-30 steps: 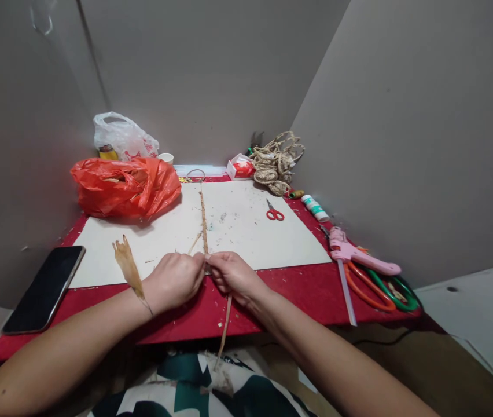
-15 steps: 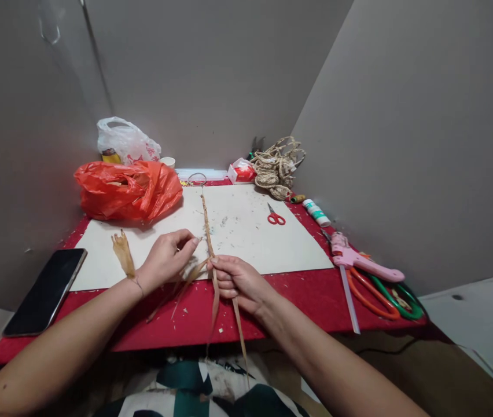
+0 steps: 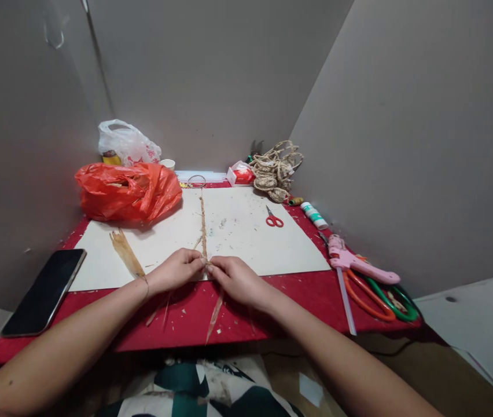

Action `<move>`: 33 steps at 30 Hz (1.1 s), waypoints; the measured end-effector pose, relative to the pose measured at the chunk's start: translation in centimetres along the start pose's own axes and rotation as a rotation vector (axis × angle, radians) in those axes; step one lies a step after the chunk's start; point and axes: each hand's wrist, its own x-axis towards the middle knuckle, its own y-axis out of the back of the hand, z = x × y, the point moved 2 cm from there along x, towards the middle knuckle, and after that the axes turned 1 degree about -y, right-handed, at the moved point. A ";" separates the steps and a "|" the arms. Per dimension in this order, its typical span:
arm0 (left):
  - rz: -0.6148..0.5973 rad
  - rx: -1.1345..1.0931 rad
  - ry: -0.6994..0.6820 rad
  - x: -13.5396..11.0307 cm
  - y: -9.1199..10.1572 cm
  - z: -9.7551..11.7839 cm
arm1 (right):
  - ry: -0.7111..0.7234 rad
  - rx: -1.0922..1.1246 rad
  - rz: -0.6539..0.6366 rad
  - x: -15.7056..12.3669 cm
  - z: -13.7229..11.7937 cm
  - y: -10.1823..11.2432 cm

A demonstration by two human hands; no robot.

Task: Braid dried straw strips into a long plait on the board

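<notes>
- In the head view, a red cloth (image 3: 272, 307) covers the table, with a white sheet (image 3: 259, 249) on it, both speckled with scraps; grey walls (image 3: 212, 69) enclose the back and sides.
- On the sheet's right lie red-handled scissors (image 3: 274, 219); a phone (image 3: 44, 292) lies at the cloth's left, a pink glue gun (image 3: 359, 263) at its right, and rope (image 3: 275, 174) is heaped at the back.
- The braid (image 3: 203, 226) runs up the middle of the sheet, its near end between the hands.
- Both forearms reach inward and the hands nearly meet. The left hand (image 3: 177, 269) pinches the braid's near end, thumb against fingers; the right hand (image 3: 238, 281) does likewise, fingers curled.
- Loose strips (image 3: 214, 315) hang below the hands; a dry husk (image 3: 125, 255) sits against the left wrist.
- The red bag (image 3: 127, 194) gapes, showing tan pieces.
- Behind it are a white bag (image 3: 127, 145), contents unclear, and a cup (image 3: 167, 164), its inside hidden.
- The box (image 3: 241, 174) has something white on top.
</notes>
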 end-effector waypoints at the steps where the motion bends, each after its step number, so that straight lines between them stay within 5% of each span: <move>1: -0.013 -0.023 -0.001 0.1 0.0 -0.1 | -0.004 -0.103 0.020 -0.1 -0.2 0.1; 8: 0.035 -0.069 -0.013 0.3 -0.1 -0.4 | -0.037 -0.216 0.057 -1.0 -1.0 1.5; 16: 0.051 -0.187 -0.085 0.3 -1.0 -1.1 | -0.230 0.416 0.065 -1.6 -1.7 -2.4; 18: 0.057 -0.254 -0.054 0.3 -1.1 -1.1 | -0.240 0.341 0.086 -1.7 -2.0 -3.4; 22: 0.073 -0.389 0.010 0.0 -1.3 -0.5 | -0.143 -0.204 0.228 -2.0 -2.6 -3.5; 25: 0.067 -0.446 0.016 -0.2 -1.3 -0.1 | -0.115 -0.438 0.208 -2.6 -2.8 -3.5; 30: 0.028 -0.543 0.051 -0.5 -0.8 0.2 | 0.065 -0.268 0.115 -4.4 -3.0 -2.1; 33: -0.008 -0.565 0.050 -0.5 -0.4 0.4 | 0.002 -0.076 0.344 -4.3 -2.6 0.4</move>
